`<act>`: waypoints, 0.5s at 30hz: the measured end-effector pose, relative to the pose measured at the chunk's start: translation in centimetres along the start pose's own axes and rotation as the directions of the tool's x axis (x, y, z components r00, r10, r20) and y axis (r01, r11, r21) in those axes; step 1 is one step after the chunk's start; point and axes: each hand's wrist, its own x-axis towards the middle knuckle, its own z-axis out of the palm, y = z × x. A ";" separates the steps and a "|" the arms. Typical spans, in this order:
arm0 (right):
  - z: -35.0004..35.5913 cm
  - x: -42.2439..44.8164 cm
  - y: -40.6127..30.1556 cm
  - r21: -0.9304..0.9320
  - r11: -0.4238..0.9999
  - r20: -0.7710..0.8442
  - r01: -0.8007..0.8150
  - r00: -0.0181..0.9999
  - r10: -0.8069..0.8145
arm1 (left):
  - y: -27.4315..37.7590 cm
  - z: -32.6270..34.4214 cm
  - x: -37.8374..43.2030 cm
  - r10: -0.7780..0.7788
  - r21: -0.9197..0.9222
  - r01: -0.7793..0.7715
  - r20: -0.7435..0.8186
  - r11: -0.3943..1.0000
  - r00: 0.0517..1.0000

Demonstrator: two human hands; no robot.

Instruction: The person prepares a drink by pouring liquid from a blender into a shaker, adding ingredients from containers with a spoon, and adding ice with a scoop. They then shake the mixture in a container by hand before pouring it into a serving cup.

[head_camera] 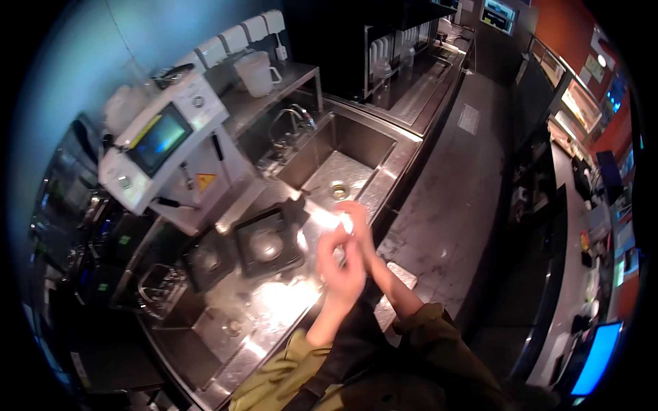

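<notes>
My left hand (pixel 339 267) and my right hand (pixel 358 226) meet above the front edge of a stainless steel counter. The left thumb and fingers curve into a loop. Between the fingertips and the counter is a bright, blurred object (pixel 325 215), washed out by glare; its kind is unclear. The right fingers close around its near end; whether the left ones also grip it cannot be made out. Just beyond my hands lies a steel sink basin (pixel 329 167) with a round drain (pixel 339 191). To the left, a black square tray-like piece (pixel 270 244) with a shiny round centre rests on the counter.
A white machine (pixel 164 138) with a screen stands at left. Behind the sink are a faucet (pixel 293 120) and a shelf with a translucent pitcher (pixel 254 74). A second sink (pixel 205 334) is at lower left. Floor (pixel 442 205) runs along the counter's right side.
</notes>
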 end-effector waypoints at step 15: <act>-46.5 -9.2 29.0 -0.034 0.554 -0.458 -0.832 0.505 0.731 | -51.1 26.2 27.8 -0.371 0.620 0.740 -0.644 0.259 0.669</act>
